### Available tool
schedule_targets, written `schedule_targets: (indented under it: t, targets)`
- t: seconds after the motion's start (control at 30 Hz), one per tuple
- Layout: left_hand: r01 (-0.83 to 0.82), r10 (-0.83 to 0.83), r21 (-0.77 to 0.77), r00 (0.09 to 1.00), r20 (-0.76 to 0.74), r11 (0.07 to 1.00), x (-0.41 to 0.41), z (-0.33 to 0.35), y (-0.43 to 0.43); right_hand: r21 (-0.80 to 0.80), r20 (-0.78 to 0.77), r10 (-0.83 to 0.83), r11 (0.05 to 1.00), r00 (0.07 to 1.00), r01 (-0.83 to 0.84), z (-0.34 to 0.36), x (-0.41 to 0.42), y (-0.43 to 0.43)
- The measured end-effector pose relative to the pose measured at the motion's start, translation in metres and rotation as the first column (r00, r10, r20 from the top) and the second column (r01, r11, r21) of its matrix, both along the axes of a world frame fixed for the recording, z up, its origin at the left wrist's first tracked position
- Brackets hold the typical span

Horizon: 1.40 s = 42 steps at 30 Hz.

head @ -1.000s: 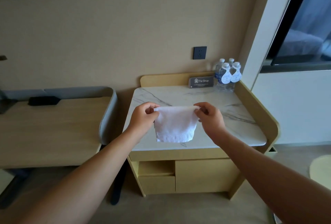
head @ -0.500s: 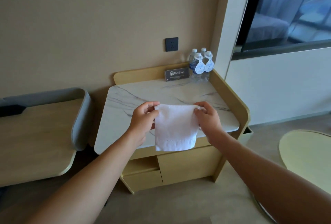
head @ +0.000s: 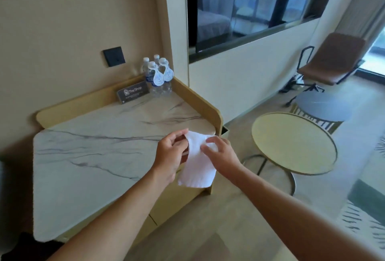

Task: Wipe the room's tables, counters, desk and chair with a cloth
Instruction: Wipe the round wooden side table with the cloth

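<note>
A small white cloth (head: 198,167) hangs folded in the air over the right front corner of the marble-topped counter (head: 93,152). My left hand (head: 169,156) pinches its upper left edge. My right hand (head: 220,154) holds its upper right part with curled fingers. Both hands are close together above the counter's edge. A brown chair (head: 331,62) stands at the far right by the window.
Several water bottles (head: 158,77) and a dark sign card (head: 133,93) stand at the counter's back right corner. A round gold side table (head: 295,144) and a round dark table (head: 325,106) stand on the floor to the right. A patterned rug lies at the far right.
The view has swung right, bringing the round tables and chair into sight. My hands have come closer together, folding the cloth narrower, now over the counter's right front corner.
</note>
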<state>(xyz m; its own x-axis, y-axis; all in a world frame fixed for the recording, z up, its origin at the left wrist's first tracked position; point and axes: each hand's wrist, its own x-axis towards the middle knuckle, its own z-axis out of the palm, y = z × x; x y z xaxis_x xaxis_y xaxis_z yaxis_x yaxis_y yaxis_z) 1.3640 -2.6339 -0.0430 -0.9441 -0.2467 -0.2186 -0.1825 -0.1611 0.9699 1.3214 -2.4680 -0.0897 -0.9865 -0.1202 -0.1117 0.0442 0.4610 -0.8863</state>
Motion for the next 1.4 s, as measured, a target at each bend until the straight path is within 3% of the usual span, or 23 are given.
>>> schedule_targets:
  t: [0.2,0.4,0.7,0.9,1.13,1.4]
  targets:
    - [0.198,-0.199,-0.052,0.980,-0.021,0.979,-0.002,-0.014,0.049,-0.152,-0.097,-0.256,0.959,0.962,0.240,0.001,0.039,0.026]
    - [0.388,-0.397,-0.149,0.917,-0.039,0.910,0.004,-0.021,0.102,-0.225,0.036,-0.411,0.885,0.911,0.409,-0.003,0.057,0.066]
    - [0.522,-0.541,-0.254,0.841,-0.007,0.814,-0.008,-0.032,0.183,-0.067,-0.078,-0.486,0.874,0.870,0.482,-0.017,0.062,0.155]
    - [0.501,-0.510,-0.231,0.860,0.024,0.834,-0.035,-0.043,0.259,-0.043,-0.079,-0.497,0.868,0.864,0.495,-0.030,0.045,0.240]
    - [0.397,-0.398,-0.260,0.916,0.053,0.880,-0.073,-0.054,0.348,-0.150,0.006,-0.673,0.731,0.740,0.666,-0.038,0.018,0.373]
    - [0.274,-0.270,-0.334,0.961,0.059,0.902,-0.123,-0.068,0.402,-0.202,0.192,-0.763,0.584,0.617,0.786,-0.044,-0.010,0.489]
